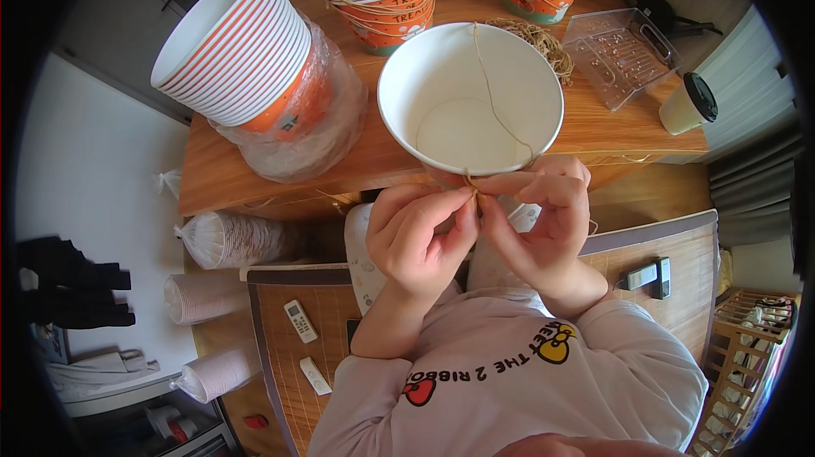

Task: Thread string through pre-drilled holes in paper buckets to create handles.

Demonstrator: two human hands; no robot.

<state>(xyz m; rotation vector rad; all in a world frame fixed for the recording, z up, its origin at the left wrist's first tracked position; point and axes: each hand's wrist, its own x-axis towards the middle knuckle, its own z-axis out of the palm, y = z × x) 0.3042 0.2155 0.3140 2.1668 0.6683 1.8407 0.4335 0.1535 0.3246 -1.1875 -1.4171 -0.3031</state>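
Left grip: your left hand has thumb and forefinger closed tight on the twine, at the near rim of the bucket.
Right grip: your right hand pinches the same twine, its fingertips touching those of the left hand.
Bucket: the white paper bucket is tilted with its open mouth toward you, at the near edge of the bench.
Twine: it runs as one thin line across the inside of the bucket, from far rim to near rim.
Around: a stack of orange buckets in plastic lies on its side on the left; a clear tray and a lidded cup are on the right.
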